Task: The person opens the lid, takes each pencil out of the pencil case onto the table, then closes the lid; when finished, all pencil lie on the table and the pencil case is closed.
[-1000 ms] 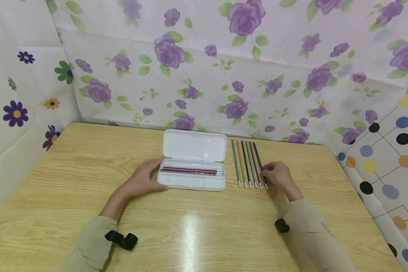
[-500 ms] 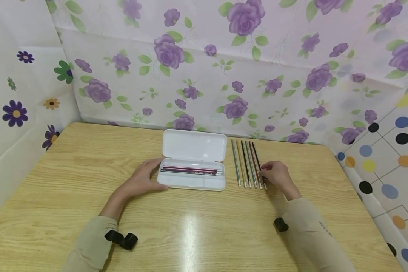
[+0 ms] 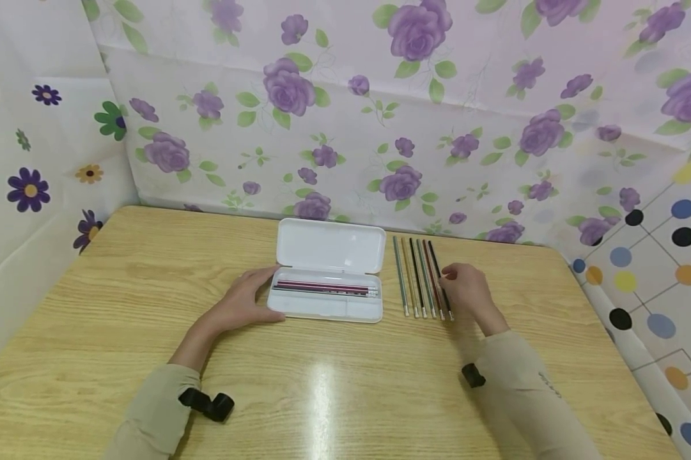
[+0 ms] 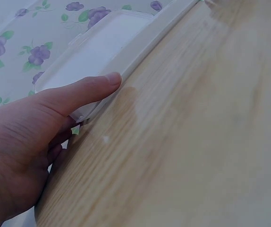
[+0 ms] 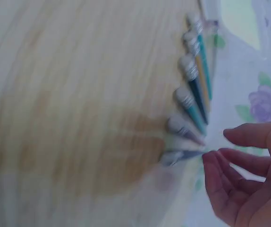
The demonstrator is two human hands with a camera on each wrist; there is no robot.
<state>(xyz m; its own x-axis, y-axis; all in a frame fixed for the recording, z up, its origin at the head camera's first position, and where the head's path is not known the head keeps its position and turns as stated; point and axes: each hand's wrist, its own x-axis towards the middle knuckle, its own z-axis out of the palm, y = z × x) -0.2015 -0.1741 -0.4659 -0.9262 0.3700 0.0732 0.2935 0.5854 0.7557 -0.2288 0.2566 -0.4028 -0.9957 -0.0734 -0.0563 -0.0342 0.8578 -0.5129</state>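
Before flowered cloth (image 3: 345,160), the left grip (image 3: 243,303) pinches a white case (image 3: 329,246), the spread right grip (image 3: 470,291) near six pencils (image 3: 417,278).

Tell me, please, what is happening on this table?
A person's left hand holds the left end of an open, white, rectangular pencil case, where a few thin dark-red and black pencils lie. The right hand is at the right end of a row of six slim, eraser-tipped pencils in several colours on the light wood-grained table. Its thumb stands apart from its fingers; whether they touch the outermost black pencil is unclear.
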